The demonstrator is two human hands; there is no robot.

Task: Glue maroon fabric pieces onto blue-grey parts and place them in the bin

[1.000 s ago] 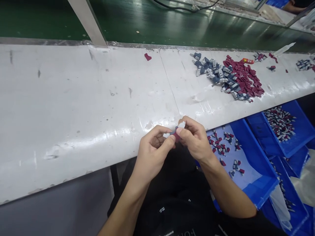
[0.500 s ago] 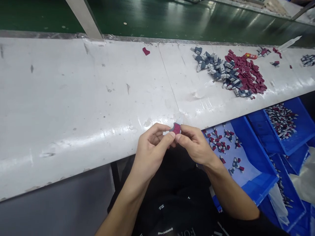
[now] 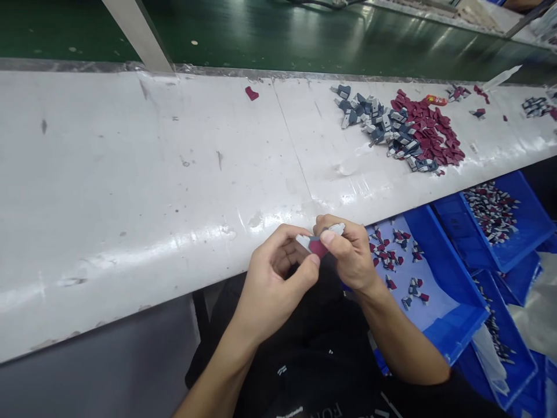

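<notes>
A small maroon-and-grey plastic part [image 3: 317,247] with whitish ends is held over the bench's front edge. My right hand [image 3: 354,258] pinches it, thumb pressed on its right side. At the part's left end, the thumb and forefinger of my left hand [image 3: 272,284] close around it in a loose grip. My fingers cover some of the part. Farther off on the bench lie a heap of dark grey-and-white pieces [image 3: 387,125] and a heap of flat maroon pieces [image 3: 435,133].
A lone maroon piece [image 3: 251,93] lies near the back of the white bench [image 3: 130,174]. Beyond it runs a green surface [image 3: 243,40] with a metal post [image 3: 139,35]. Blue bins [image 3: 461,278] with finished-looking maroon-and-grey parts stand below at right.
The part has turned and shifted slightly right in my hands. My right hand has rolled over, its thumb now across the part, and my left fingers have spread wider.
</notes>
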